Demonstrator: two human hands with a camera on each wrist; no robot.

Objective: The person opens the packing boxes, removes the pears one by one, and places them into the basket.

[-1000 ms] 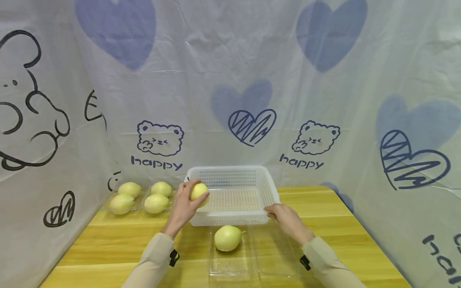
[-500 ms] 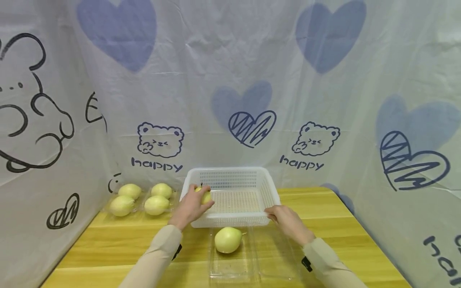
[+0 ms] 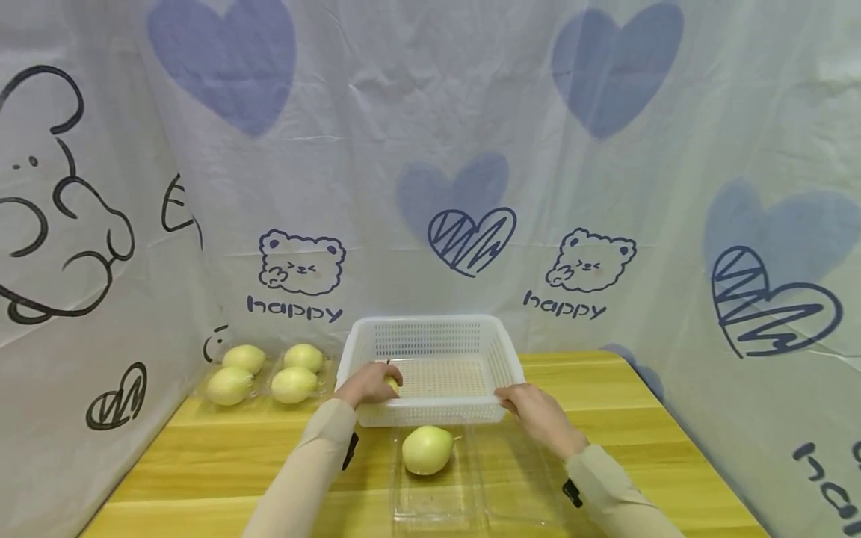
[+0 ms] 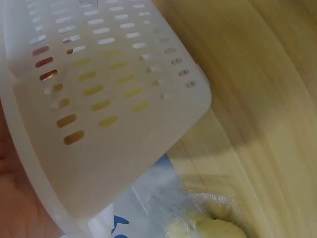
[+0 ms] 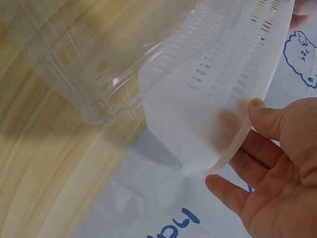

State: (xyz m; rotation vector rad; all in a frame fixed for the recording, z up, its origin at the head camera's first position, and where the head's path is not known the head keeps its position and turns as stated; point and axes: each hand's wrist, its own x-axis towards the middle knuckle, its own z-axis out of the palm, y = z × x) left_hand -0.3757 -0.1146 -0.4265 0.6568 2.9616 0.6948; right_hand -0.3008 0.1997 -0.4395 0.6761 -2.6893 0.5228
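My left hand reaches over the left wall of a white perforated plastic basket and holds a yellow-green pear low inside it. Most of that pear is hidden behind the fingers; its dark stem shows. In the left wrist view, yellow shows through slots in the basket wall. My right hand grips the basket's front right corner; in the right wrist view the thumb lies over the rim and fingers are on the other side. In front of the basket, another pear sits in an opened clear plastic box.
Several pears sit in clear plastic packs on the left of the wooden table. The clear lid lies spread to the right of the box. A printed cloth hangs behind and at both sides.
My left hand has moved down and slightly right with the pear, from above the basket's left rim to inside it. The right hand keeps its grip on the corner.
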